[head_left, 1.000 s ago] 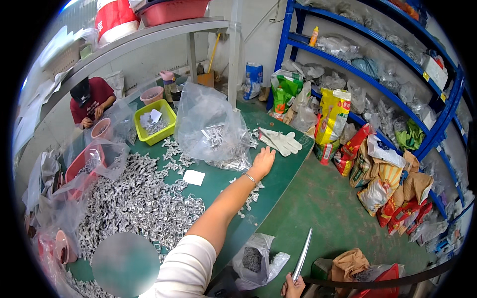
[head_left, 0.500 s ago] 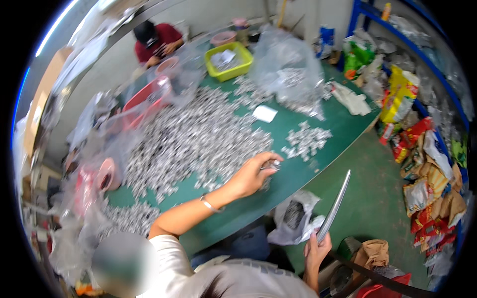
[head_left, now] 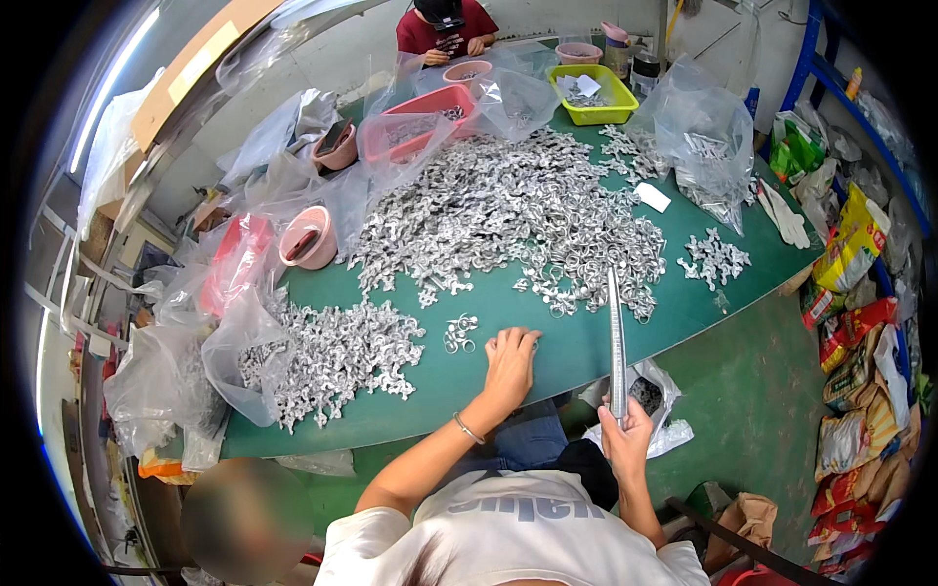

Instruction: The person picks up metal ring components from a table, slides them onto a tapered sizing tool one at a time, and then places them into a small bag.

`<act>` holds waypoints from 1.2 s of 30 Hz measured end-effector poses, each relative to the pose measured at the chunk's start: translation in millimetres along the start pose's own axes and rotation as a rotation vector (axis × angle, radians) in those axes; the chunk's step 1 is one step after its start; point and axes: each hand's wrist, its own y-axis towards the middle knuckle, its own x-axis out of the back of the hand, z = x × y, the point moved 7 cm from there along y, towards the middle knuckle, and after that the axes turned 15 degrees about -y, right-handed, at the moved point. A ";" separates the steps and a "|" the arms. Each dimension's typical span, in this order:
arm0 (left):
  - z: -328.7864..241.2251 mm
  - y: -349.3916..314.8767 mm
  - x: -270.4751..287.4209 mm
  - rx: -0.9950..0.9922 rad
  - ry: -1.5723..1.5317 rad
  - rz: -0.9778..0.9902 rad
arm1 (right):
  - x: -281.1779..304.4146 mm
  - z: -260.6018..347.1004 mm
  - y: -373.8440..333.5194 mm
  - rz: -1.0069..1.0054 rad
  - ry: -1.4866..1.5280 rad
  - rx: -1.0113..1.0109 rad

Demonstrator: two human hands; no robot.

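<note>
My right hand [head_left: 630,435] grips the lower end of a ring mandrel [head_left: 617,342], a long tapered silver metal stick with marks along it. It points away from me, and its tip overlaps the near edge of a big heap of silver rings [head_left: 489,200]. My left hand [head_left: 510,369], with a bangle at the wrist, rests near the table's front edge. Its fingers are curled together; whatever they hold is hidden. Just left of it lies a small cluster of rings [head_left: 460,333]. A further ring pile [head_left: 342,356] spreads at the left.
The green table [head_left: 469,386] also bears a small ring group [head_left: 715,257], a white paper [head_left: 652,197], pink tubs [head_left: 309,237], a yellow-green basket [head_left: 593,110] and clear bags [head_left: 699,122]. Gloves [head_left: 782,215] lie at the right corner. A co-worker [head_left: 447,34] sits across. Shelves and bags line the right.
The view has swung, shifting the scene rightward. My left hand has come back from the heap's near edge toward me. The mandrel has swung from tilted right to nearly straight ahead, over the table.
</note>
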 end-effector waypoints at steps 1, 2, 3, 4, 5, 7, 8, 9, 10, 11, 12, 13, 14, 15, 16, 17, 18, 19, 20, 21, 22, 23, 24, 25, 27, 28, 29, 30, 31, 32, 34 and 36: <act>-2.2 0.3 1.7 -0.043 -0.021 -0.031 | -3.7 -1.6 0.4 0.007 0.011 -0.011; 0.6 1.2 3.4 -0.034 -0.057 -0.067 | -5.8 -1.8 1.2 0.007 0.006 -0.012; 2.6 2.1 4.9 -0.033 -0.062 -0.068 | -7.6 -1.5 2.5 0.013 -0.012 -0.009; 4.1 1.8 7.6 -0.047 -0.118 -0.078 | -9.6 -2.0 3.3 0.021 -0.027 -0.010; 5.3 2.4 10.4 -0.061 -0.174 -0.089 | -10.9 -1.2 4.7 0.021 -0.030 -0.015; 7.2 4.4 18.1 -0.048 -0.227 -0.116 | -11.9 -0.3 8.2 0.017 -0.072 -0.029; 7.5 6.2 22.5 -0.040 -0.276 -0.144 | -11.8 -3.7 11.0 0.012 -0.067 -0.024; 7.8 9.5 23.0 -0.035 -0.279 -0.140 | -11.6 -4.9 13.1 0.010 -0.068 -0.030; 8.6 11.4 26.5 -0.034 -0.307 -0.164 | -13.3 -4.8 15.2 0.016 -0.082 -0.024; 10.5 12.5 29.2 -0.034 -0.335 -0.188 | -15.2 -4.0 17.6 0.022 -0.096 -0.017; 13.1 12.9 29.3 -0.026 -0.334 -0.185 | -17.3 -0.5 18.9 0.036 -0.087 -0.043; 12.1 15.0 29.9 -0.056 -0.308 -0.189 | -18.0 -2.1 21.8 0.034 -0.086 -0.047; 10.2 17.0 30.9 -0.086 -0.282 -0.193 | -18.9 -3.3 24.9 0.035 -0.092 -0.022; 9.3 18.3 31.6 -0.083 -0.283 -0.189 | -19.6 -3.0 27.4 0.037 -0.097 0.003; 11.3 19.0 33.4 -0.008 -0.380 -0.186 | -20.6 -3.5 29.2 0.036 -0.095 -0.006; 15.4 18.9 33.5 0.068 -0.476 -0.183 | -22.2 -2.7 31.6 0.037 -0.109 -0.019; 17.2 18.9 33.3 0.076 -0.475 -0.178 | -24.3 -2.8 34.0 0.038 -0.124 -0.032; 21.0 19.9 33.1 0.115 -0.530 -0.169 | -27.0 -2.1 36.9 0.039 -0.123 -0.036; 25.0 20.3 32.4 0.155 -0.584 -0.160 | -30.6 0.1 39.6 0.046 -0.132 -0.018; 28.3 20.2 32.0 0.159 -0.582 -0.159 | -34.1 2.2 42.1 0.053 -0.141 0.000; 36.8 19.2 28.9 0.236 -0.670 -0.155 | -37.2 1.6 45.1 0.054 -0.140 -0.002; 43.7 17.5 25.6 0.313 -0.756 -0.151 | -41.6 -0.5 48.7 0.070 -0.146 -0.001; 44.7 16.5 25.7 0.316 -0.754 -0.151 | -46.1 -2.8 51.8 0.087 -0.152 0.000; 42.5 17.2 27.7 0.300 -0.744 -0.152 | -49.4 -4.6 55.7 0.088 -0.151 -0.002; 36.4 16.8 34.1 0.287 -0.731 -0.154 | -54.4 -3.6 61.7 0.062 -0.263 0.085; 25.7 18.7 42.8 0.193 -0.536 -0.148 | -54.4 -5.3 64.0 0.033 -0.275 0.109; 16.2 19.4 48.1 0.098 -0.341 -0.140 | -54.9 -5.0 65.1 0.031 -0.276 0.108; 15.4 17.0 48.4 0.098 -0.343 -0.137 | -54.5 -1.9 65.9 0.010 -0.316 0.137; 12.0 11.5 50.1 0.071 -0.220 -0.129 | -55.4 0.9 65.8 -0.006 -0.355 0.168; 8.8 6.6 50.7 0.043 -0.098 -0.120 | -56.2 0.0 65.9 -0.004 -0.354 0.168; 16.7 -1.9 45.6 0.066 -0.098 -0.124 | -56.5 -1.3 66.1 -0.003 -0.341 0.175; 24.8 -7.1 42.5 0.087 -0.097 -0.132 | -57.8 2.7 63.9 0.016 -0.348 0.189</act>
